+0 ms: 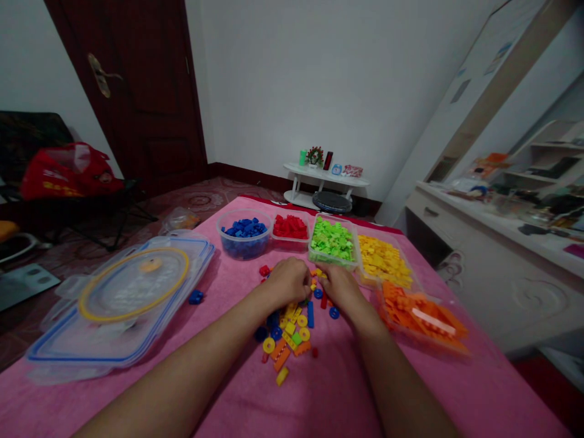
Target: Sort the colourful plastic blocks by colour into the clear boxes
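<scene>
A loose pile of mixed toy building bricks [290, 331] lies on the pink cloth in front of me, with yellow, blue, orange, red and green pieces and several round ones. Over the pile's far left part, my left hand [289, 280] is closed, its curled fingertips down among the bricks; what they grip is hidden. My right hand [340, 285] is at the far right side of the pile, fingers bent inward beside small yellow pieces [321, 274]. It looks closed, but I cannot make out what is in it. Behind my hands stands a tub of green bricks [332, 238].
Tubs of blue bricks [245, 234], red bricks [291, 229], yellow bricks [383, 260] and orange bricks [422, 316] form an arc with the green one. Stacked clear lids [132, 292] lie at the left. A lone blue brick [196, 297] sits beside them.
</scene>
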Action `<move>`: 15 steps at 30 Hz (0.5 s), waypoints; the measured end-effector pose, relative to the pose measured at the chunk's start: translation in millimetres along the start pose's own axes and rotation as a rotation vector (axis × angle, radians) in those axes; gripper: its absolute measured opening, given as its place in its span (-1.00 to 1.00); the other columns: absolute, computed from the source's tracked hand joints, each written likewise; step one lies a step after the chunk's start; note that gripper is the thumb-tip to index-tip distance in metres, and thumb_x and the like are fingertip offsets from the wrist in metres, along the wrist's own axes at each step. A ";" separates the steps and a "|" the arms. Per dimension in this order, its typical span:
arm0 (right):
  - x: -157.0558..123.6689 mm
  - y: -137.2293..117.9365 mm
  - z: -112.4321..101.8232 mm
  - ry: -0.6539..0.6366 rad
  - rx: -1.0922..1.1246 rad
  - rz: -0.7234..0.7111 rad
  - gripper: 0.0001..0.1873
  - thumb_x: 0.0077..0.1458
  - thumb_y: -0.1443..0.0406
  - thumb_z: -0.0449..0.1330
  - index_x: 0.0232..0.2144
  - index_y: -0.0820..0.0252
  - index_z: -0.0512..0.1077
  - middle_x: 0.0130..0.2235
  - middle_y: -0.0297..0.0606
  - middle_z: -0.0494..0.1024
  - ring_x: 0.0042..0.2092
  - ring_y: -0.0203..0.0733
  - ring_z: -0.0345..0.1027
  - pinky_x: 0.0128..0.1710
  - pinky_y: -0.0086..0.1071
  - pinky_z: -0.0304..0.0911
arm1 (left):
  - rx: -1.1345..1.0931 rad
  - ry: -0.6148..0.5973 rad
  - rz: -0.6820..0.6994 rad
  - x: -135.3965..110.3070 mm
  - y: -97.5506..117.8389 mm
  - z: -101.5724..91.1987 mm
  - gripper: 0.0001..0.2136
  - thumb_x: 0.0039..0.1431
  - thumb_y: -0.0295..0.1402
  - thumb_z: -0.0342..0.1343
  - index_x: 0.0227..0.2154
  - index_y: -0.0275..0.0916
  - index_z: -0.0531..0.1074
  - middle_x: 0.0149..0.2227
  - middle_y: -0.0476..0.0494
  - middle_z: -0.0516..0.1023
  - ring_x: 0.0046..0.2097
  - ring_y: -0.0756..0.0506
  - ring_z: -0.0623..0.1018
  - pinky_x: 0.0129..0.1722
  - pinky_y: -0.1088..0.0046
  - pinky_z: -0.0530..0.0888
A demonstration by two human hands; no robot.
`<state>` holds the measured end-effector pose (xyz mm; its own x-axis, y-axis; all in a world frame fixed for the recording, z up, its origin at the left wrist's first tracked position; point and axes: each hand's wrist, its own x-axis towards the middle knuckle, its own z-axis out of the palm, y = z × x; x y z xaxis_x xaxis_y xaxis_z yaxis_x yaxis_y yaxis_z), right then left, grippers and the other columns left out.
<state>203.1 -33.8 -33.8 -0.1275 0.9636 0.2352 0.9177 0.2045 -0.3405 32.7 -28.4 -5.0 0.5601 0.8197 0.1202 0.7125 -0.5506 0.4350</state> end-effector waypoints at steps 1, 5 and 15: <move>0.0 0.5 2.4 -0.018 0.019 -0.002 -0.65 -0.01 0.44 0.08 -0.17 0.16 0.50 -0.18 -0.10 0.57 -0.10 -0.06 0.42 -0.17 -0.27 0.24 | -0.080 0.009 -0.002 1.7 -2.1 0.2 -0.84 -0.13 -0.45 0.07 -0.55 -0.24 0.57 -0.50 -0.15 0.56 -0.42 -0.11 0.50 -0.39 0.42 0.38; 2.4 1.6 1.2 -0.033 0.036 0.060 -0.79 -0.02 0.41 0.11 -0.35 0.22 0.53 -0.31 -0.16 0.58 -0.22 -0.13 0.44 -0.27 -0.35 0.22 | -0.536 0.090 -0.032 10.8 -11.3 1.8 -0.87 -0.08 -0.44 0.08 -0.49 -0.31 0.52 -0.52 -0.08 0.54 -0.48 -0.02 0.48 -0.48 0.53 0.35; 7.7 -33.5 -40.9 0.203 0.221 0.034 -0.79 -0.10 0.30 0.19 -0.35 0.24 0.53 -0.50 -0.32 0.48 -0.48 -0.29 0.26 -0.47 -0.43 0.09 | -1.457 0.077 -0.433 8.7 -1.7 -11.9 -0.92 0.07 -0.48 0.10 -0.34 -0.33 0.41 -0.51 -0.05 0.45 -0.56 0.08 0.43 -0.58 0.60 0.45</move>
<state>186.7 -40.3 16.7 0.0006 0.9208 0.3900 0.8131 0.2266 -0.5362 31.3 -18.4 6.0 0.3681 0.9036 -0.2191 -0.2400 0.3200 0.9165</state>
